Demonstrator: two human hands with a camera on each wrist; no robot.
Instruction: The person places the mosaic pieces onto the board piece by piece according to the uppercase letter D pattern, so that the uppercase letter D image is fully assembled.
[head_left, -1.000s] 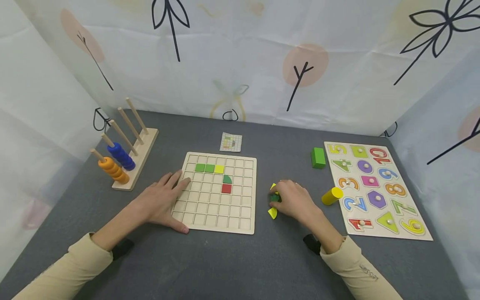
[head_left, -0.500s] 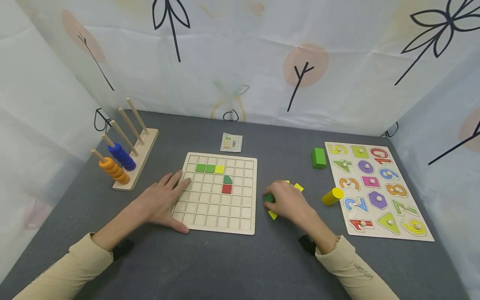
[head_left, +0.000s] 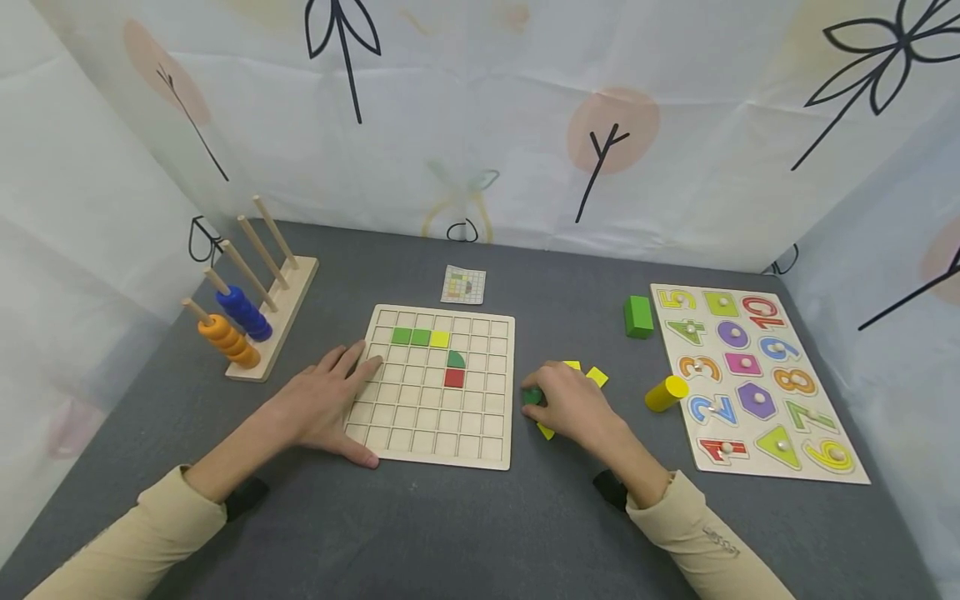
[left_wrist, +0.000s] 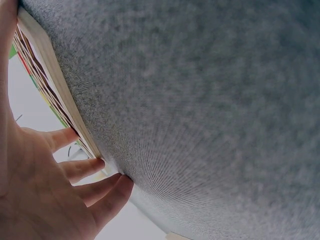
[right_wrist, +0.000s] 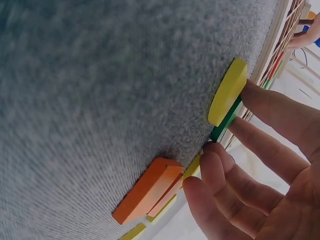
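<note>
The wooden grid board [head_left: 397, 417] carries green squares [head_left: 411, 337], a yellow square [head_left: 439, 339], a dark green quarter-round tile [head_left: 455, 359] and a red square [head_left: 453, 378]. My left hand [head_left: 318, 407] rests against the board's left edge with fingers spread, its thumb at the lower left corner. Right of the board, my right hand [head_left: 576, 400] pinches a dark green tile [head_left: 532, 396] between thumb and forefinger. Close by, a yellow tile [right_wrist: 229, 92] lies in front of it in the right wrist view. Orange tiles [right_wrist: 150, 192] sit under that hand, hidden in the head view.
Yellow tiles [head_left: 597, 377] lie beyond the right hand. A yellow cylinder [head_left: 664, 393] and green block [head_left: 638, 317] stand near the number puzzle [head_left: 817, 467]. Behind the grid board lies a small pattern card [head_left: 463, 285]. A peg stand [head_left: 292, 292] with orange and blue rings is at left.
My right hand has shifted left toward the board with the dark green tile between its fingers, uncovering yellow tiles behind it. The left hand has stayed in place.
</note>
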